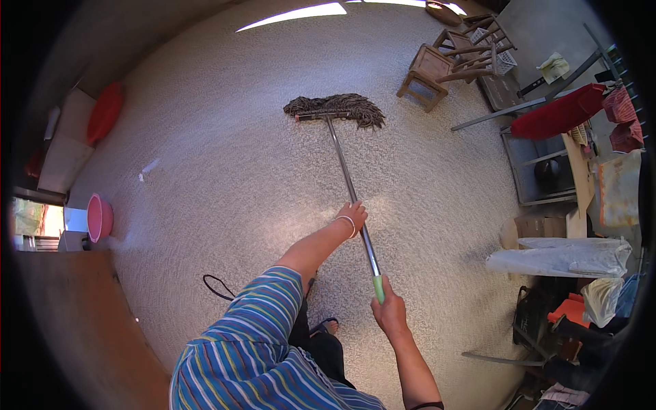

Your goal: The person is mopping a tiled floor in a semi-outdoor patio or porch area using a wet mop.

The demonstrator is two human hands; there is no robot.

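Note:
A mop (347, 164) with a long metal pole stretches away from me across the speckled floor (232, 191). Its wide head of dark grey-brown strands (335, 108) lies flat on the floor, fanned out toward the right. Partway down the pole, my left hand (352, 217) is wrapped round the metal, a pale bracelet at the wrist. Nearer to me, my right hand (389, 307) grips the pole's end at its green sleeve (379, 288). Part of that sleeve is hidden by the right hand's fingers.
Small wooden chairs (427, 72) stand beyond the mop head to the right. Along the right wall are a red cloth (557, 113), a metal-framed table (540, 164) and a plastic-wrapped bundle (560, 257). At the left sit a pink basin (100, 217) and a red basin (106, 113).

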